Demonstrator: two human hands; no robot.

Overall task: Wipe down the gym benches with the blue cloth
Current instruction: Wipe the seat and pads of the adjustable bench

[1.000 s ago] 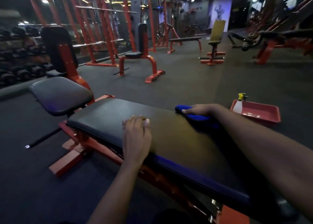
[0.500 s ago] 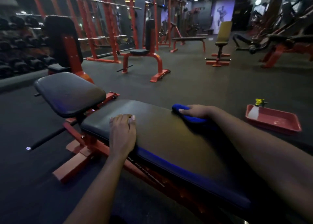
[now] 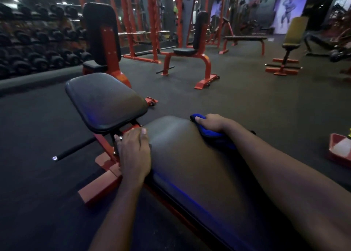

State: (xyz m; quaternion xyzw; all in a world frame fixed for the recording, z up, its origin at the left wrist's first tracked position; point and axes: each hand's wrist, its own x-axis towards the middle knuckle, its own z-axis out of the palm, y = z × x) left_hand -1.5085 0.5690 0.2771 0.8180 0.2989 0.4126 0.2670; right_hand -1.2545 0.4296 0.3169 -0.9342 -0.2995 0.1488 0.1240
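A black padded bench pad on an orange frame runs from the centre to the lower right. Its separate black seat pad sits just beyond, at the left. My right hand presses the blue cloth onto the far edge of the bench pad, fingers curled over the cloth. My left hand lies flat on the near left corner of the pad, fingers together, holding nothing.
A red tray with a spray bottle lies on the floor at the right edge. Other orange-framed benches and racks stand further back. A dumbbell rack lines the left wall. Dark rubber floor surrounds the bench.
The view has swung right and the bench has shifted in frame. My left hand has slid along the pad to its corner near the seat. My right hand stays on the cloth.
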